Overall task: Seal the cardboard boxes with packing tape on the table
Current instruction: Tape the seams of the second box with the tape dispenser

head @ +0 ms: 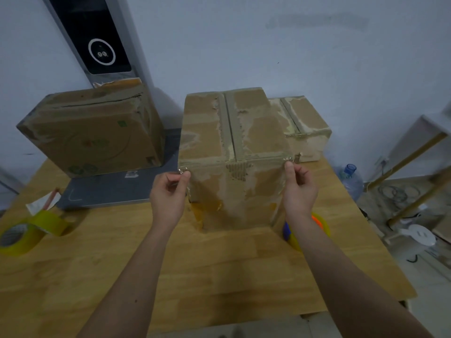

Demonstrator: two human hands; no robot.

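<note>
A tall, worn cardboard box (pixel 231 152) stands upright in the middle of the wooden table (pixel 219 264), its top seam covered with old tape. A strip of clear tape (pixel 234 160) runs along the box's top front edge. My left hand (pixel 169 191) pinches the strip's left end at the box's left corner. My right hand (pixel 299 189) pinches the right end at the right corner. A larger box (pixel 92 132) lies tilted at the back left. A smaller box (pixel 305 128) sits behind the tall one on the right.
Two yellowish tape rolls (pixel 31 230) lie at the table's left edge. Another roll with orange and blue (pixel 317 225) sits by my right wrist. A grey laptop (pixel 114 191) lies under the left box. A water bottle (pixel 349 179) and cables are on the floor to the right.
</note>
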